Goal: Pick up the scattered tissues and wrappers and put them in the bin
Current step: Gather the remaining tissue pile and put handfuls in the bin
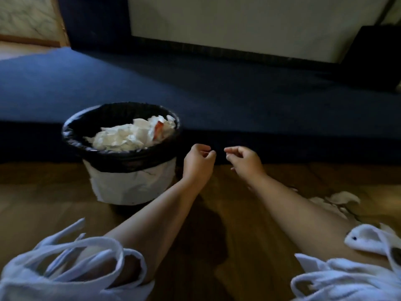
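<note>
The dark blue carpeted platform fills the far half of your view, and its edge drops to the wooden floor that you are reaching over. Beyond it, a pale wall panel rises from a dark skirting.

The bin stands upright on the floor, against the platform edge and to the left of your hands. It is white-sided, with a black liner folded over its rim. Inside, crumpled white tissues are heaped close to the top, with an orange-red scrap among them on the right side.

Your bare forearms come out of loose white sleeves at the bottom corners.

Your left hand hangs just right of the bin, near its rim. Its fingers are loosely curled inward, the thumb is close to the forefinger, and nothing shows in them. Your right hand is just beside it but not touching. Its fingers are also loosely curled, with the forefinger pointing towards the left hand, and it looks empty too.

More scattered tissues lie on the floor to the right of your right forearm, well apart from the bin.
</note>
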The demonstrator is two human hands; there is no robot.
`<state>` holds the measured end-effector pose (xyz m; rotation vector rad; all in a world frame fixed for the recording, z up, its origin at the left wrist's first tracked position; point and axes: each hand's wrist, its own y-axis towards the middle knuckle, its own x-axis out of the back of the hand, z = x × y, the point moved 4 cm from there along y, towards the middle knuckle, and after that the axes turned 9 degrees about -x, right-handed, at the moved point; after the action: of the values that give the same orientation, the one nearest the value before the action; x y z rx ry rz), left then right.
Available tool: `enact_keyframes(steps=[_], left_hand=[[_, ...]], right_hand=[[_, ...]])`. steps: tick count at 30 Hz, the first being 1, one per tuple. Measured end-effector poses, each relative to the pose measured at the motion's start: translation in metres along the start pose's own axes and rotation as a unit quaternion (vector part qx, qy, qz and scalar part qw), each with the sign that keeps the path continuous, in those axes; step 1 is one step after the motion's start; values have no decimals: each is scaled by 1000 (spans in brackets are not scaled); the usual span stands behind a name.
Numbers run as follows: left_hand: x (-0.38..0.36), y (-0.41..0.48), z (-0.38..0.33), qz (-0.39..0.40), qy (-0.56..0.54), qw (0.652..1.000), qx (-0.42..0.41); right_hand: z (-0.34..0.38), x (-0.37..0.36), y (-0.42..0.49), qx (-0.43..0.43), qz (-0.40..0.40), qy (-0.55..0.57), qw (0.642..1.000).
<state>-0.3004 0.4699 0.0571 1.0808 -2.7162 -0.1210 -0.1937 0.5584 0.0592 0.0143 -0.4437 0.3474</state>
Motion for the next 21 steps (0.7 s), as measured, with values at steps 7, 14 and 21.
enact_keyframes(steps=[7, 14, 21], left_hand=[[-130, -73, 22, 200, 29, 978, 50], [-239, -149, 71, 322, 42, 934, 150], [-308, -218, 125, 435, 136, 885, 96]], right_hand=[[-183, 115, -18, -154, -49, 9, 987], [-335, 218, -45, -322, -117, -21, 939], [-388, 311, -53, -303, -231, -130, 915]])
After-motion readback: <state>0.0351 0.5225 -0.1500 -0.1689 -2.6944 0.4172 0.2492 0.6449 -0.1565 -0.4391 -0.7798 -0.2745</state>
